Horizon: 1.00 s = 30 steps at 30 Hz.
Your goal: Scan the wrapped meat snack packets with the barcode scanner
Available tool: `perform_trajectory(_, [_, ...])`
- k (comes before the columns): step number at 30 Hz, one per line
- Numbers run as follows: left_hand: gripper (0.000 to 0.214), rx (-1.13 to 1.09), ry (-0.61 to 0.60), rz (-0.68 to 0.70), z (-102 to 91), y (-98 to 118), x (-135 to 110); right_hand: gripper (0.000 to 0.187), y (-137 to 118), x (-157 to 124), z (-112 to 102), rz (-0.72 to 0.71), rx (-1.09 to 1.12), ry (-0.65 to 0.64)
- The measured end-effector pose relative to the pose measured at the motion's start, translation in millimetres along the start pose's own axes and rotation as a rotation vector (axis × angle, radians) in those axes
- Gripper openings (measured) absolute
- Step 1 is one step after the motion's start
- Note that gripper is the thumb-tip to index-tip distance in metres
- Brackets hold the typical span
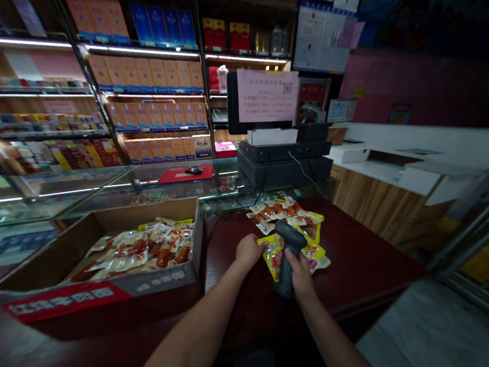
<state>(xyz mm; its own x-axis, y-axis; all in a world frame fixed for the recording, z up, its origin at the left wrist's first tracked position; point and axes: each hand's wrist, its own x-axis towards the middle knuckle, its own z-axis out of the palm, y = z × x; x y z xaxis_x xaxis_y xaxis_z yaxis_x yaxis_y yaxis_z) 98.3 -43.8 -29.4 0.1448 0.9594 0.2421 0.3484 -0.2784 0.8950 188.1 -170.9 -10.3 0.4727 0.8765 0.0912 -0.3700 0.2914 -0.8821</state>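
My right hand (pixel 300 273) is closed round the grip of a dark handheld barcode scanner (pixel 288 242), whose head points down at a yellow snack packet (pixel 272 256). My left hand (pixel 249 250) pinches the left edge of that packet, holding it on the dark red counter (pixel 362 259). Just beyond lie several more snack packets (pixel 283 211) in a loose pile, red and yellow.
An open cardboard box (pixel 102 219) of similar packets sits at the left on the counter. Behind stand a glass display case (pixel 99 182), a mouse on a red mat (pixel 186 173), a till with monitor (pixel 283 140) and shelves of boxed goods (pixel 149 77).
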Motion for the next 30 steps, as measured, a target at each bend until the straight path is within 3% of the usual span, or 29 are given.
perform_trajectory(4, [0.02, -0.078, -0.003, -0.028, -3.9, -8, 3, 0.03, 0, -1, 0, 0.013, 0.004, -0.017])
perform_trajectory(9, [0.012, -0.68, 0.153, -0.176, -34.0, -22, 21, 0.033, 1, -2, 0, 0.026, -0.015, -0.058])
perform_trajectory(11, [0.021, -0.821, 0.132, -0.23, -48.5, -27, 27, 0.035, 1, -4, 0, 0.055, -0.016, -0.12])
perform_trajectory(15, [0.031, -0.891, 0.055, -0.248, -65.4, -34, 28, 0.043, 0, -12, 2, 0.179, -0.012, -0.315])
perform_trajectory(21, [0.024, -1.146, -0.212, -0.343, -60.5, -44, 22, 0.041, 2, -18, -1, 0.279, -0.034, -0.509])
perform_trajectory(24, [0.024, -1.146, -0.218, -0.352, -57.8, -50, 22, 0.039, 3, -17, -3, 0.289, -0.037, -0.54])
perform_trajectory(30, [0.027, -1.087, -0.115, -0.357, -50.6, -52, 30, 0.036, 0, -19, -1, 0.298, -0.055, -0.549])
